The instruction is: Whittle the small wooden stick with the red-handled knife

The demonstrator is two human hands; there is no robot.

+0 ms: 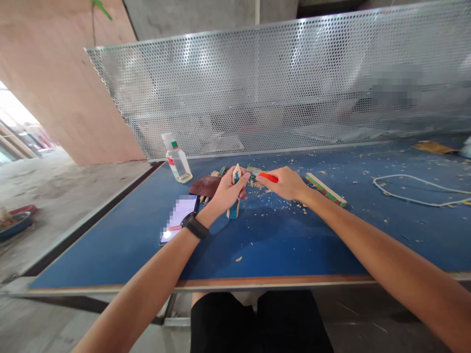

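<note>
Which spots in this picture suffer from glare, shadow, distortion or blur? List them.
Head view: glare streaks the metal mesh; daylight washes out the left edge; a soft shadow lies on the blue table between the forearms, which look stretched towards the lower corners; blocky pixels cover parts of the phone and mesh; the tip of the red-handled tool is indistinct.

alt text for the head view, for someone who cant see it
A left hand holds a pointed, blue-marked wood piece while the right hand grips an orange-handled knife beside it, above a blue tabletop scattered with wood shavings. A bottle and lit phone sit at left.
</note>
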